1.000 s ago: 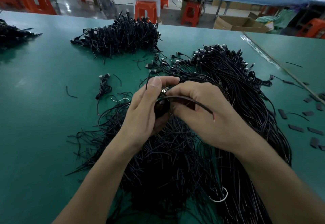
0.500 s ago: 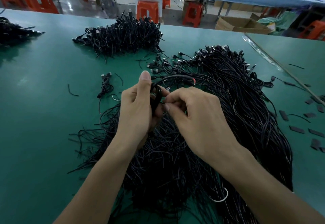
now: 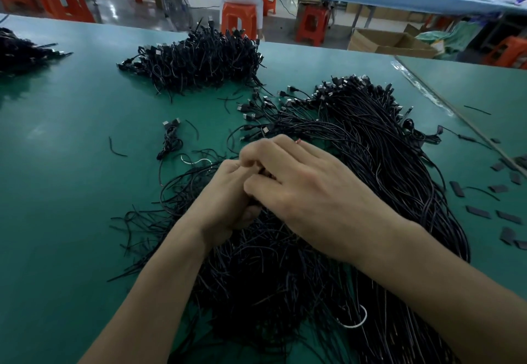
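Sliding leftward, our right hand (image 3: 308,192) now covers our left hand (image 3: 228,201); both hands clutch the mostly hidden coiled cable (image 3: 298,141) above the cable pile (image 3: 385,164).

black cables (image 3: 370,146), green table (image 3: 57,192) — orange stools (image 3: 238,18)

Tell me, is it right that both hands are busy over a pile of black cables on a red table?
No: the head view shows a green table, not red. Left hand and right hand are busy over the pile of black cables.
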The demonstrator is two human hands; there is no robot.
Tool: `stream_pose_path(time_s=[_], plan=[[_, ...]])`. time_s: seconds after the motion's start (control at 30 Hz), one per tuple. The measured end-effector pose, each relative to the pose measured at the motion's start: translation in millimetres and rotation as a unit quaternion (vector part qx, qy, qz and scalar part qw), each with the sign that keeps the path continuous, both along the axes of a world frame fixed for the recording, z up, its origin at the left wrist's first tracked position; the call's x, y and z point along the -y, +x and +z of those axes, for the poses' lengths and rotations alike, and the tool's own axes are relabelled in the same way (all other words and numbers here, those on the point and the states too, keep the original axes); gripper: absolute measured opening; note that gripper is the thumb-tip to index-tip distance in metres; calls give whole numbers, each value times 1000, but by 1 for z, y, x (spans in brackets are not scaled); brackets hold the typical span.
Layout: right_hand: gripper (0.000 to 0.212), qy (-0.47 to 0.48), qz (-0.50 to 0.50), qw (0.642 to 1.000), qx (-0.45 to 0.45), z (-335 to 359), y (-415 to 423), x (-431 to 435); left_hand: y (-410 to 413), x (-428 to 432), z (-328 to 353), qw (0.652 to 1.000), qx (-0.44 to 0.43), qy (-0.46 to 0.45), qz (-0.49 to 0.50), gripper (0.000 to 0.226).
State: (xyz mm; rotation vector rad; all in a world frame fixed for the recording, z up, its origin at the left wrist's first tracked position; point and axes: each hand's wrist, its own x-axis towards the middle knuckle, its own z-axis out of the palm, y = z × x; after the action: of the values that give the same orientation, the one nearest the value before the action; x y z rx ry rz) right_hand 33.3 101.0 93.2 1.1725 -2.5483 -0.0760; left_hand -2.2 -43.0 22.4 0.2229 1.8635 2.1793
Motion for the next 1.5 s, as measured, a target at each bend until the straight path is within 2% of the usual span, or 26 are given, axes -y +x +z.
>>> stream_pose_path(time_s=[0.1, 0.2, 0.37, 0.53, 0.57, 0.67, 0.73, 0.8, 0.9, 1.0, 1.17, 1.37, 1.5], plan=[[13, -55, -25, 994, 87, 0, -4, -2, 0, -5, 1, 999, 40, -20, 3, 46], [5, -144, -56, 975, 156, -5, -10, -8, 2, -10, 4, 997, 72, 2, 10, 70], [10, -227, -82, 951, 194, -8, -17, -13, 6, -8, 5, 997, 32, 11, -66, 79], [12, -185, -53, 966, 173, -10, -17, -16, 7, -16, 6, 997, 60, -39, -24, 76], [11, -166, -44, 974, 147, -11, -15, -16, 7, -16, 5, 997, 74, -35, -9, 73], [3, -85, -14, 996, -6, -14, -8, -14, 6, -13, 3, 996, 85, 14, -11, 59], [2, -69, 19, 997, -40, -14, -8, -15, 6, -11, 5, 995, 93, 25, -16, 52], [3, -80, 24, 996, -18, -13, -10, -16, 7, -12, 7, 995, 99, 14, -12, 55], [3, -127, -22, 991, 42, -12, -9, -17, 6, -14, 10, 994, 112, 1, 3, 61], [6, -189, -42, 976, 105, -13, -12, -17, 6, -13, 10, 994, 106, 33, -12, 53], [5, -214, -31, 965, 150, -11, -22, -21, 10, -9, 9, 995, 68, 57, -47, 31], [5, -222, -29, 961, 163, -10, -28, -31, 7, -8, 11, 993, 60, 44, -88, 31], [6, -193, -33, 965, 172, -8, -29, -35, 6, -6, 12, 990, 66, 25, -124, 31]])
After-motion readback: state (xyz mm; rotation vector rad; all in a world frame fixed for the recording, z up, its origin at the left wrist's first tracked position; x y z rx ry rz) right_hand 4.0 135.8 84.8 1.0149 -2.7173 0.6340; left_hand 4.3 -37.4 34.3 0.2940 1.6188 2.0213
